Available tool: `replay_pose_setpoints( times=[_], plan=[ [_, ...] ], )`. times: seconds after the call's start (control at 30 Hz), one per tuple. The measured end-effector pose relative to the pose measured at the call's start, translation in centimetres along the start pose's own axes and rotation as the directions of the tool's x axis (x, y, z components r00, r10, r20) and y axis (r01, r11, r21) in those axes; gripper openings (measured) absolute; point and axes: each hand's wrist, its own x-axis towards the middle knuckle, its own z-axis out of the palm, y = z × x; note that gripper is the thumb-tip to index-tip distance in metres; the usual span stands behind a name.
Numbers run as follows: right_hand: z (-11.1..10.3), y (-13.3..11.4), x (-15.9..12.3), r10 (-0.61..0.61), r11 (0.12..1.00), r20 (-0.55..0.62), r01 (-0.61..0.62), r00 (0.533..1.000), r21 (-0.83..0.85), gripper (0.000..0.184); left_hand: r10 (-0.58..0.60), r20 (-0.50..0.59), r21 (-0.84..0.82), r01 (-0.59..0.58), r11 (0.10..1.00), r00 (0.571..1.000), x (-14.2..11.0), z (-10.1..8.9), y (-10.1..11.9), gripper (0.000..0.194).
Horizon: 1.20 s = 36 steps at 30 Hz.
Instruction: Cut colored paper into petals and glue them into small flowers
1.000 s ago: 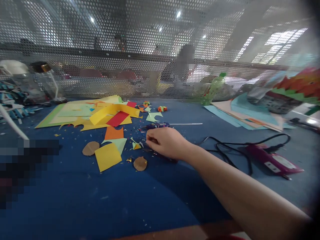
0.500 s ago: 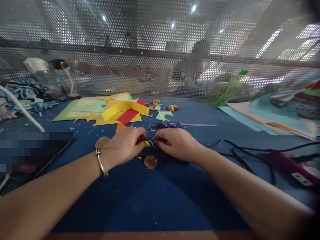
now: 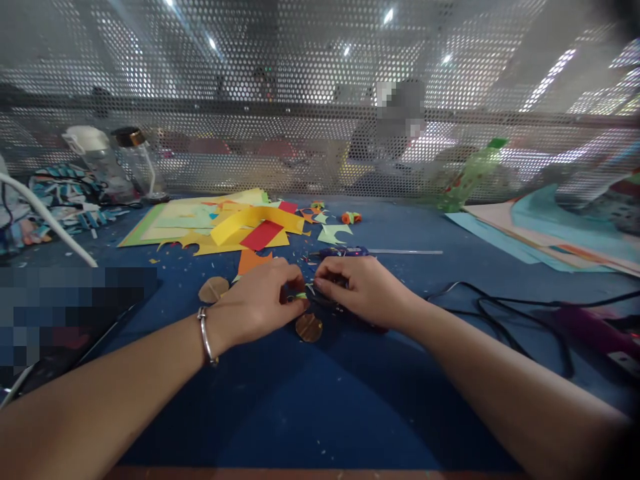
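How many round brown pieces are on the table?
2: the left piece is beside the left hand; the right piece is nearer the camera. Others may be hidden.

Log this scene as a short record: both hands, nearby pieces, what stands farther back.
Left hand: thumb and forefinger about a small green scrap; bracelet on that wrist
Right hand: fingers curled; grip unclear
Near hands: brown disc closer to the person; second disc farther left
Beyond hands: blue tool with clear stick
Back right: green-capped bottle
Back left: white-lidded bottle
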Motion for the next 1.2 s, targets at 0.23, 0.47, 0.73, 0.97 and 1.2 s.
replay_pose_setpoints(
  times=[0.23, 0.47, 0.73, 0.97, 1.2],
  plan=[
    [0.01, -0.27, -0.16, -0.004, 1.0, -0.009, 0.004, 1.0, 0.018, 0.017, -0.115, -0.08, -0.187, 0.099, 0.977, 0.99, 0.21, -0.1, 0.08, 0.007],
    [-0.03, -0.44, -0.14, 0.013, 0.989, -0.074, -0.002, 0.997, 0.147, 0.022, -0.167, -0.121, -0.452, 0.096, 0.887, 0.979, 0.42, 0.0, -0.28, 0.01],
    [0.13, -0.55, -0.18, -0.025, 0.978, -0.105, 0.046, 0.994, 0.201, 0.023, -0.18, -0.153, -0.488, 0.084, 0.869, 0.972, 0.33, 0.24, -0.45, 0.012],
    [0.03, -0.57, -0.25, -0.038, 0.967, -0.1, 0.062, 0.994, 0.248, 0.021, -0.2, -0.16, -0.652, 0.049, 0.757, 0.967, 0.55, 0.37, -0.42, 0.015],
    [0.04, -0.52, -0.23, -0.066, 0.965, -0.133, 0.098, 0.989, 0.243, 0.019, -0.237, -0.132, -0.8, 0.038, 0.599, 0.962, 0.62, 0.28, -0.33, 0.018]
  ],
)
